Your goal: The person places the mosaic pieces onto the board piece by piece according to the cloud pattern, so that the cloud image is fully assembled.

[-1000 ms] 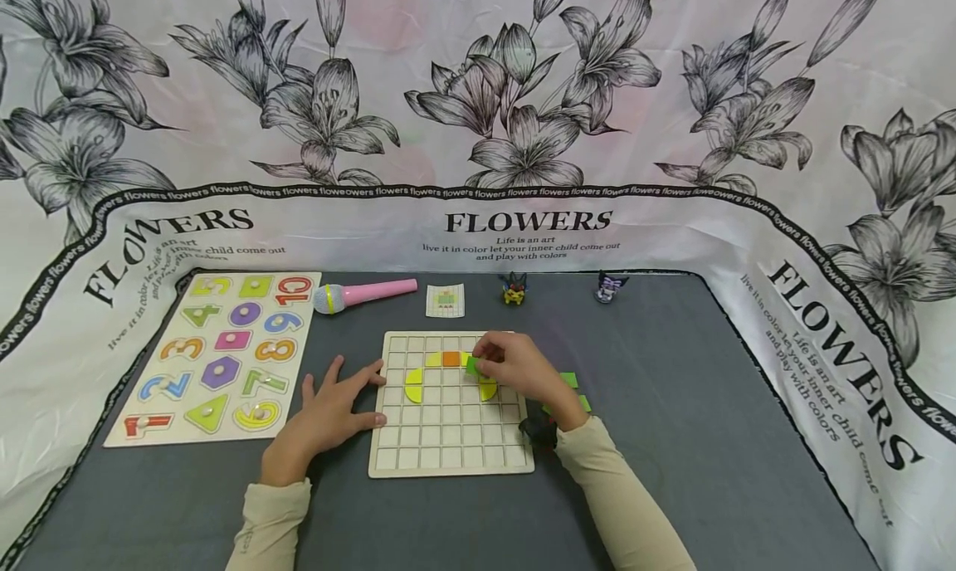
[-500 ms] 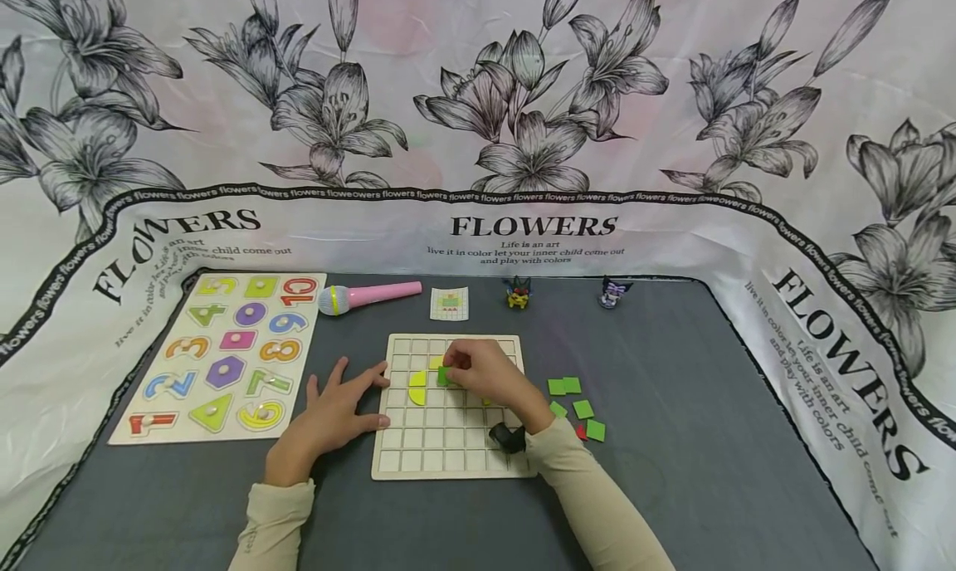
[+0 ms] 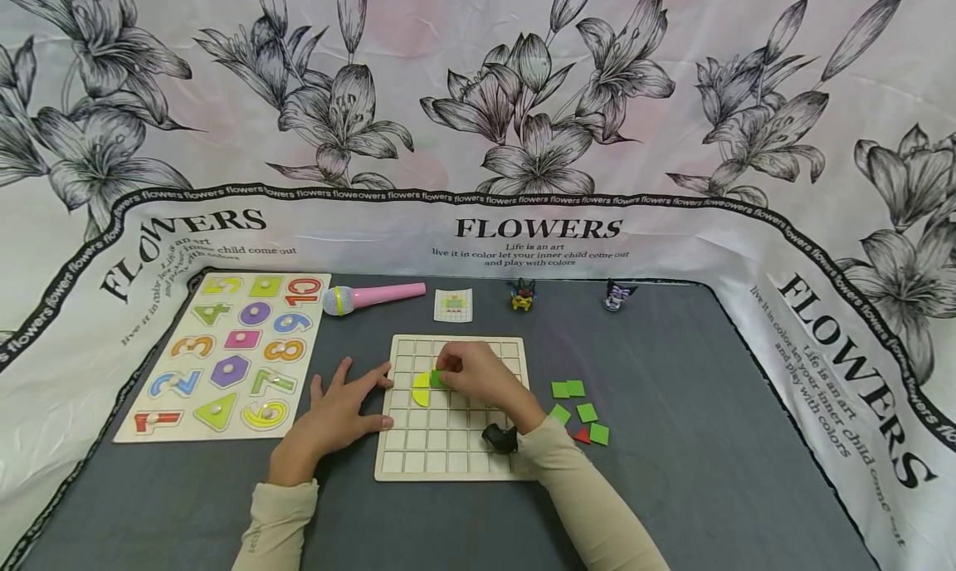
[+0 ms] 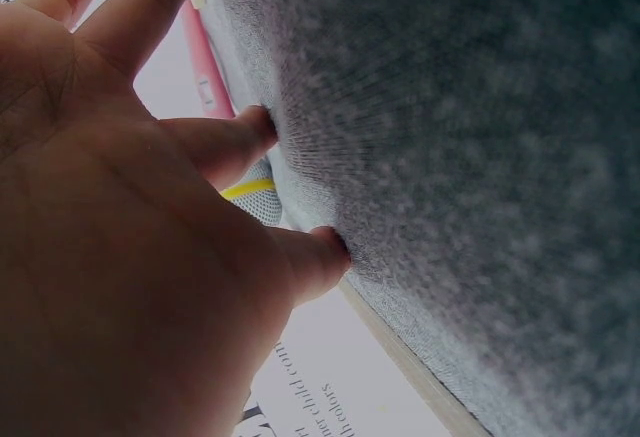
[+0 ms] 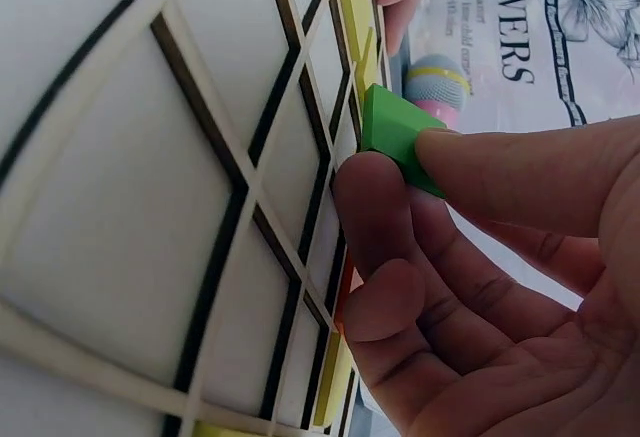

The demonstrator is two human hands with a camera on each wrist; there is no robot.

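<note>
Between thumb and fingertips my right hand (image 3: pixel 478 377) pinches a green square tile (image 5: pixel 400 135), tilted just over the wooden grid board (image 3: pixel 456 465). Beside that tile on the board lie yellow pieces (image 3: pixel 421 388), one with a rounded edge. In the right wrist view an orange piece (image 5: pixel 345 282) and another yellow piece (image 5: pixel 333 382) show in the grid past my fingers. My left hand (image 3: pixel 334 413) lies with spread fingers, its thumb and index fingertip at the board's left edge.
Several green tiles (image 3: pixel 586 412) and a red triangle (image 3: pixel 582 436) lie right of the board. A number puzzle (image 3: pixel 224 355) is at left. Behind the board are a pink toy microphone (image 3: pixel 377 295), a pattern card (image 3: pixel 453 305) and two small figurines (image 3: pixel 523 295) (image 3: pixel 617 296).
My right hand has moved left over the board with the green tile, to beside the left yellow pieces. My left hand stays at the board's edge.
</note>
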